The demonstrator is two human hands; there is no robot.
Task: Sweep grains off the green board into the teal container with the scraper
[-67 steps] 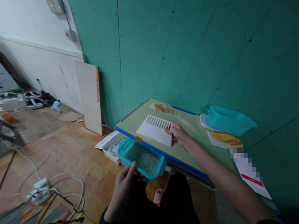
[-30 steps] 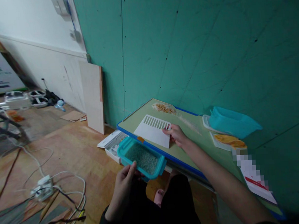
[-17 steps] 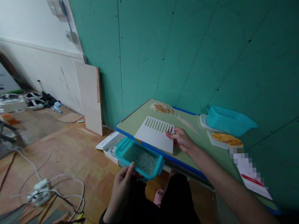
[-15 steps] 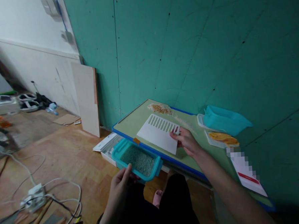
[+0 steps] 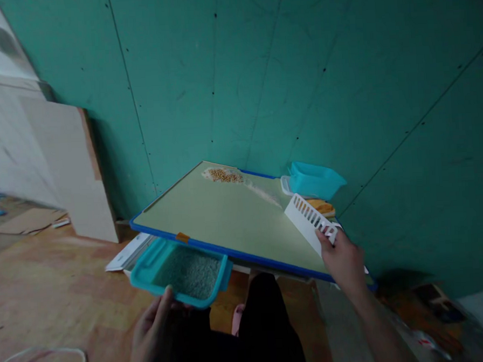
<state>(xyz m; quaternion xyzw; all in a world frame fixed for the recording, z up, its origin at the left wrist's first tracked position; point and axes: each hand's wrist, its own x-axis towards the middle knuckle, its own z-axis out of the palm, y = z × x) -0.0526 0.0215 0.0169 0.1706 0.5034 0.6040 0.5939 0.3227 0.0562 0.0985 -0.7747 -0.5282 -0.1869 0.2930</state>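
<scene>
My left hand (image 5: 154, 326) grips the near rim of a teal plastic container (image 5: 143, 272), held just below the table's front edge. Pale grains (image 5: 189, 273) cover its bottom. In my right hand (image 5: 342, 254) is a white slotted plastic scraper (image 5: 306, 221), tilted over the right part of the table (image 5: 219, 214), its slots along the upper edge. Whether the scraper touches the tabletop I cannot tell. Toward the back of the table lie a heap of yellowish beans (image 5: 225, 175) and a streak of pale grains (image 5: 262, 193).
A blue bin (image 5: 314, 180) stands at the table's back right beside a white lid (image 5: 285, 185). A yellow cloth (image 5: 321, 206) lies in front of it. Behind the table rises a green wall (image 5: 240, 84). A white box (image 5: 127, 252) sits under the table's left side; a board (image 5: 68, 168) leans nearby.
My right hand has carried the scraper from the table's middle toward its right side and turned it. My left hand still holds the container. The view has swung to the right.
</scene>
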